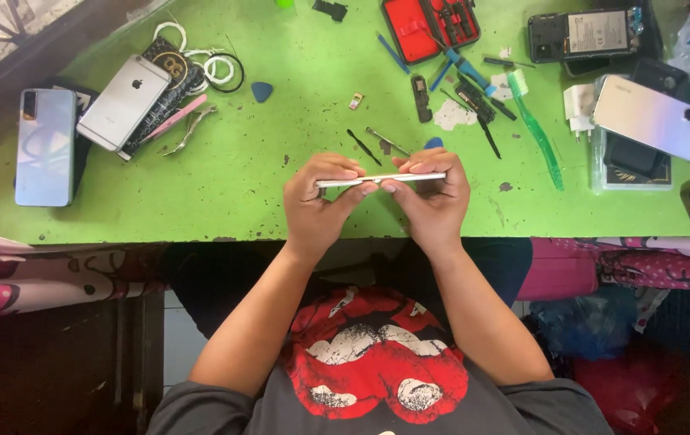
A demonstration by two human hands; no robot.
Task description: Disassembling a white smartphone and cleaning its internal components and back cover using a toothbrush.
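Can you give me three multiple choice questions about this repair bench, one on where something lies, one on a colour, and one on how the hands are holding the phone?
1. Where does the green toothbrush lie?
A. right of the hands
B. at the far left edge
C. on the person's lap

2. What colour is the table top?
A. white
B. green
C. brown

3. How is the slim phone held?
A. flat on the table, untouched
C. in one hand only
B. edge-on between both hands

Answers:
1. A, since it lies slanted on the table right of the right hand.
2. B, since the bare surface is bright green with worn spots.
3. B, since the left hand and the right hand each pinch one end and only its thin edge shows.
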